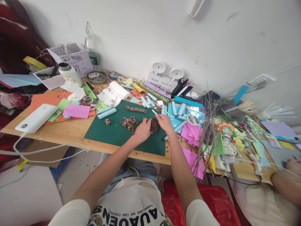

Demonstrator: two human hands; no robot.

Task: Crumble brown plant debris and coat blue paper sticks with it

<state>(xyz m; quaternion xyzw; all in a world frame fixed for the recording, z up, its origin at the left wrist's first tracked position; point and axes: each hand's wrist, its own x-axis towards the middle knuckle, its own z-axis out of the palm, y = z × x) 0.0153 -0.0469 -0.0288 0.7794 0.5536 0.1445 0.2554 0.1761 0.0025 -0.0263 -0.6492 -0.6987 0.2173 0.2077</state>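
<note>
A green cutting mat (108, 131) lies before me on the wooden table. On it, my left hand (143, 130) has its fingers curled against a clump of brown dry shreds (154, 125), partly hidden by the hand. My right hand (164, 122), just to the right, pinches a short, thin white stick (154, 111). A looser heap of the same shreds (129, 123) sits left of my hands. Farther back lies a roll coated in brown shreds (136, 109). Two pale blue paper tubes (107, 113) rest at the mat's left edge.
More blue tubes (174, 109), pink paper (191, 134) and upright dry twigs (208, 125) crowd the right side. A white power bank (36, 118), an open bottle (70, 74) and coloured paper stand left. Another person's arm (288, 180) shows at far right.
</note>
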